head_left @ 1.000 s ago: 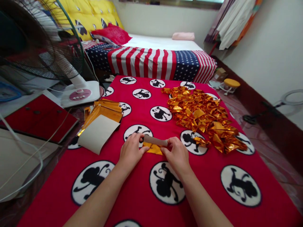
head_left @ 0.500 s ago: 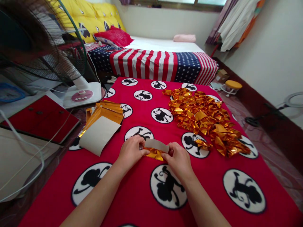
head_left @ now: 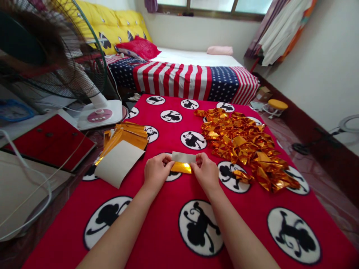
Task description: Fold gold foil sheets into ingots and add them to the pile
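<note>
A small sheet of gold foil paper [head_left: 181, 167] is stretched between my hands, gold on its near strip and grey-white on its far strip. My left hand [head_left: 157, 170] pinches its left end between thumb and fingers. At the right end, my right hand [head_left: 206, 170] grips it the same way. To the left lies a stack of gold foil sheets [head_left: 131, 131], with a pale sheet [head_left: 120, 161] face up in front. Crumpled-looking folded gold foil pieces [head_left: 238, 136] form a heap on the right, and one loose folded piece [head_left: 242, 176] lies nearer my right hand.
A red cloth with monkey prints [head_left: 157, 231] covers the work surface. At the left stand a fan [head_left: 99, 112] and a dark red panel [head_left: 50, 138]. Behind is a bed with a striped cover [head_left: 174, 78]; a yellow stool [head_left: 276, 104] is at the far right.
The foil sheet now looks flatter, with a smooth gold strip where it was creased before. My hands have moved slightly up in the view, and the camera has tilted up a little.
</note>
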A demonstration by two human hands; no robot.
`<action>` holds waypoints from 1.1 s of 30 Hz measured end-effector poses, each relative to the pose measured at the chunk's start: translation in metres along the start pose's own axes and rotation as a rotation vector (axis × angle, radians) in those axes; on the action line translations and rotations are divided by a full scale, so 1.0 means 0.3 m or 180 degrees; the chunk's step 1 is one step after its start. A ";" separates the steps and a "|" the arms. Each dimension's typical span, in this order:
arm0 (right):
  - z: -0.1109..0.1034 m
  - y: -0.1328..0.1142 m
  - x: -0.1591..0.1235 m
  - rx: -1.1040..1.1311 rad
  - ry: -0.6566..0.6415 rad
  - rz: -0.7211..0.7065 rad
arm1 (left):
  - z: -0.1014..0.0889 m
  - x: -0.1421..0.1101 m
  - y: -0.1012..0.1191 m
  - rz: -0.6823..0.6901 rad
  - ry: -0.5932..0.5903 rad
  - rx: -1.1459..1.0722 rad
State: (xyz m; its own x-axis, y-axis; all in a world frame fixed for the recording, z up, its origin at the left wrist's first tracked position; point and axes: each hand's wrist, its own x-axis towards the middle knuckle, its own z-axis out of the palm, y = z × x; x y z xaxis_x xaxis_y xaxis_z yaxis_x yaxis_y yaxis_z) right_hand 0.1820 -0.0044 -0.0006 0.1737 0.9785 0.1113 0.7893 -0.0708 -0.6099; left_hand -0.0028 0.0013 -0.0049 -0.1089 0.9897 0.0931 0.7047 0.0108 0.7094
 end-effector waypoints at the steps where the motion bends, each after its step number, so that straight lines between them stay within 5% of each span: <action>1: 0.012 -0.001 0.000 -0.0114 0.0075 -0.0057 | 0.007 -0.003 0.002 0.0070 0.0108 0.0249; 6: 0.040 -0.006 -0.021 -0.0292 0.0515 -0.0222 | 0.022 -0.019 0.007 0.0316 0.0488 0.0651; 11: 0.037 -0.040 -0.031 -0.0820 0.0140 -0.0773 | 0.031 -0.018 -0.002 0.0946 0.0209 0.0753; 15: 0.032 -0.080 -0.044 -0.1181 0.0080 -0.0730 | 0.037 -0.020 -0.005 0.1183 0.0163 0.0864; 26: 0.174 -0.143 -0.184 -0.0976 -0.0254 -0.1235 | 0.040 -0.018 -0.002 0.1221 0.0167 0.0844; 33: 0.088 -0.050 -0.204 -0.1182 -0.0488 -0.1009 | 0.033 -0.021 -0.006 0.1161 0.0165 0.0846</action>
State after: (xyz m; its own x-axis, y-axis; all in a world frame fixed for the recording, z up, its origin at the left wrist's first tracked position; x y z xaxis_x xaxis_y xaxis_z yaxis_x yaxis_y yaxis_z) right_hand 0.1439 -0.0582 -0.0190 -0.1747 0.9782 0.1122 0.9501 0.1974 -0.2417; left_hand 0.0034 -0.0035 -0.0136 0.1499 0.9272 0.3434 0.8583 -0.2944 0.4202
